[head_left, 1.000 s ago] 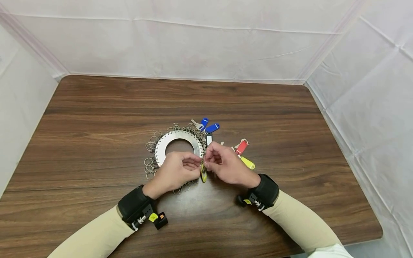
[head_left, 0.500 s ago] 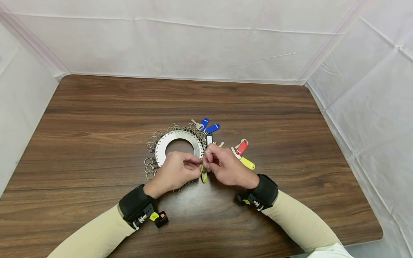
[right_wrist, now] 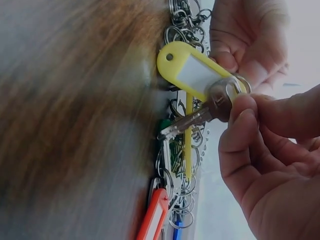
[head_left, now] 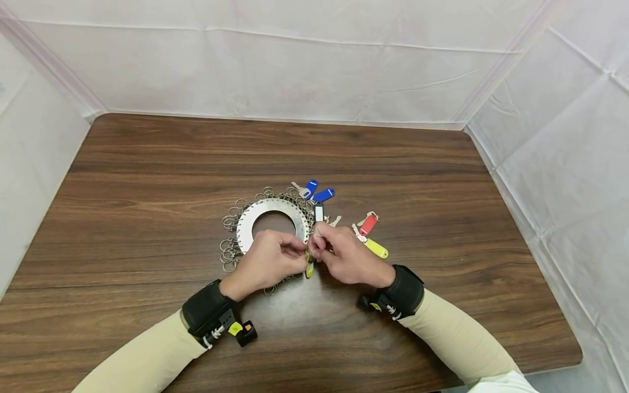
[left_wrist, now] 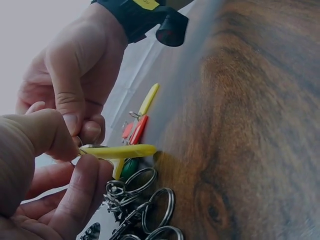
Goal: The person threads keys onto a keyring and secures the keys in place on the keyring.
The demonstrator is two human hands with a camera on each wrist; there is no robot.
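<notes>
Mid-tabletop, toward near edge: our left hand (head_left: 267,261) and right hand (head_left: 344,255) both pinch yellow tag (right_wrist: 192,75) with key (right_wrist: 200,116) at metal disc (head_left: 271,218) rim. We judge: keep split ring (right_wrist: 239,85) steady, feed slowly.

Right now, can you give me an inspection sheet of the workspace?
Surface: wooden table, bare wood showing.
Job's things: yellow key tag with a key, pinched between both hands; metal ring disc edged with split rings.
Clutter: blue tags, red tag, second yellow tag lying right of the disc.
Grips: left hand and right hand both pinch the tag.
Cables: nothing seen.
Surroundings: white sheeting on three sides.
</notes>
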